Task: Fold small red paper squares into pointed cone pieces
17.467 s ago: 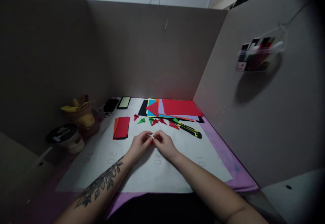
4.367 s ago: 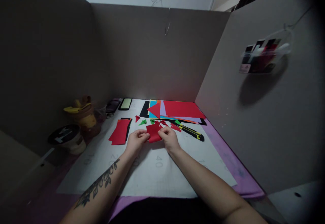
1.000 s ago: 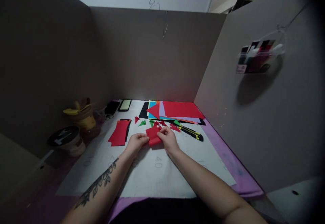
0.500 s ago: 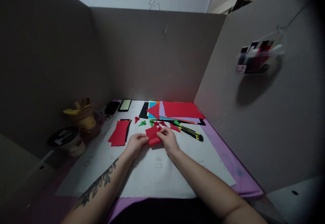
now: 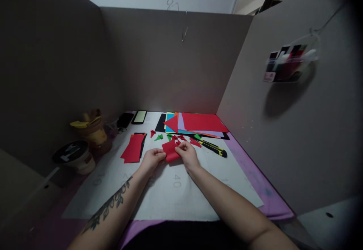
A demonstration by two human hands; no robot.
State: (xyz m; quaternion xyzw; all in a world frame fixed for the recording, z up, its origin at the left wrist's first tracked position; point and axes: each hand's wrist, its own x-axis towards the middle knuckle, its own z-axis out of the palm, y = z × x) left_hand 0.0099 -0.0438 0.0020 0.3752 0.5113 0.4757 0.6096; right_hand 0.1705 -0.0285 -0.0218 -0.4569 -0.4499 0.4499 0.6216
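A small red sheet of paper (image 5: 170, 151) is held a little above the white mat (image 5: 198, 197), its lower edge curving over. My left hand (image 5: 153, 158) pinches its left edge between thumb and fingers. On the right side, my right hand (image 5: 187, 155) grips the same sheet near its right edge. Just beyond the sheet lie several small folded red paper pieces (image 5: 195, 142), partly hidden by my hands, and a green folded piece (image 5: 159, 137). A black and yellow utility knife (image 5: 212, 147) rests to the right of my right hand.
Left of my hands is a stack of cut red paper (image 5: 134, 148). Large coloured sheets (image 5: 204, 122) lie at the back right. A phone (image 5: 139, 117), a lidded tub (image 5: 76, 157) and a tool pot (image 5: 95, 131) stand left. Grey partitions (image 5: 176, 64) enclose the table.
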